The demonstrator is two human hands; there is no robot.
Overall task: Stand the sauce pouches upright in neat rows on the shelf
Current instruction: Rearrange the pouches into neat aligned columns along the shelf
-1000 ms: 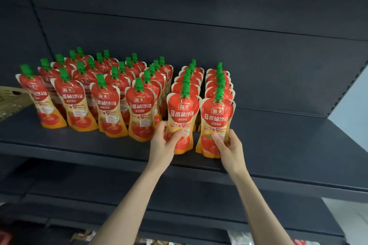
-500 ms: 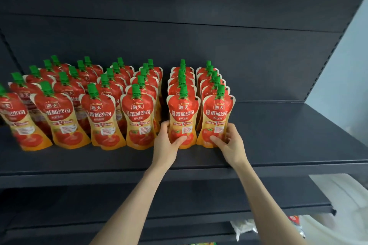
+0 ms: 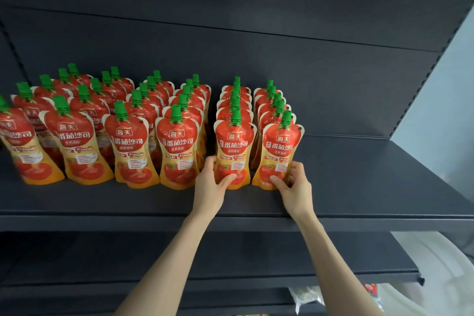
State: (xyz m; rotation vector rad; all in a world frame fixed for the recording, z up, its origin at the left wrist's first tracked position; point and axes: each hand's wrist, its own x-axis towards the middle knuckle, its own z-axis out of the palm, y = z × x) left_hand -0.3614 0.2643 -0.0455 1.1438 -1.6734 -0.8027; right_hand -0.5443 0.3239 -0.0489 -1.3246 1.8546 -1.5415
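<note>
My left hand [image 3: 214, 185] and right hand [image 3: 295, 185] each pinch a soft, floppy front pouch's [image 3: 234, 151] base, six o'clock, probably steadiest there.

Sauce pouches [image 3: 177, 146] stand in rows on the shelf [image 3: 359, 187], filling its nine-o'clock side and running toward twelve. The left hand [image 3: 210, 187] grips the front pouch [image 3: 234, 151]; at three o'clock, just beside it, the right hand [image 3: 295, 187] grips the end pouch [image 3: 278, 156].

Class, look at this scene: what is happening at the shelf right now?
A person is stocking a dark shelf with red sauce pouches. The left hand grips the front pouch of one row, and the right hand grips the front pouch beside it, which tilts slightly. Both stand at the right end of several upright rows.
</note>
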